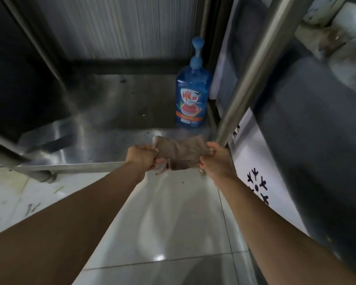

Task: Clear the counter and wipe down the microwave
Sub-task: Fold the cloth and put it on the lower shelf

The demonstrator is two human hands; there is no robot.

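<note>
A brownish cloth (180,153) is stretched between both hands just above the front edge of a low steel shelf (115,112). My left hand (143,158) grips the cloth's left end with curled fingers. Its right end is held by my right hand (215,161), which wears a ring. Both arms reach forward and down. No microwave or counter top shows in this view.
A blue pump bottle of detergent (192,95) stands at the shelf's back right. A steel leg (253,66) rises just right of my right hand, and another slants at the left (39,44). White floor tiles (173,223) lie below; a dark appliance (317,140) stands at the right.
</note>
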